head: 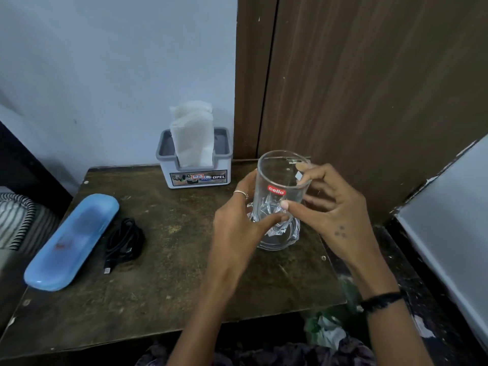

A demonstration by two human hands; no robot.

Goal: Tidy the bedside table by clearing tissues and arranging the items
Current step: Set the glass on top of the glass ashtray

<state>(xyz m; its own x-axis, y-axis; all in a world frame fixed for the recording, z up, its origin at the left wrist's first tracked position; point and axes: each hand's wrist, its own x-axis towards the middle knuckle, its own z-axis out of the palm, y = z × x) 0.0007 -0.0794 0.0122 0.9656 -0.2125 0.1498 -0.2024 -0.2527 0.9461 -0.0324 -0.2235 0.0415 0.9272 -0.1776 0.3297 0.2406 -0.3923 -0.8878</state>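
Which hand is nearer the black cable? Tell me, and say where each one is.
Left. The left hand holds the glass on the side facing the black cable, which lies off to its left. The right hand holds the glass's far side, farther from the cable.

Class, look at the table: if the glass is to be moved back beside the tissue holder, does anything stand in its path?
Nothing visible does. The glass, held by the left hand and right hand, has bare table between it and the tissue holder. The cable and blue case lie off left.

Beside the brown table (169,286): a blue case (71,241), black cable (124,241), white tissues (192,133), and a clear glass (280,204) with a red label.
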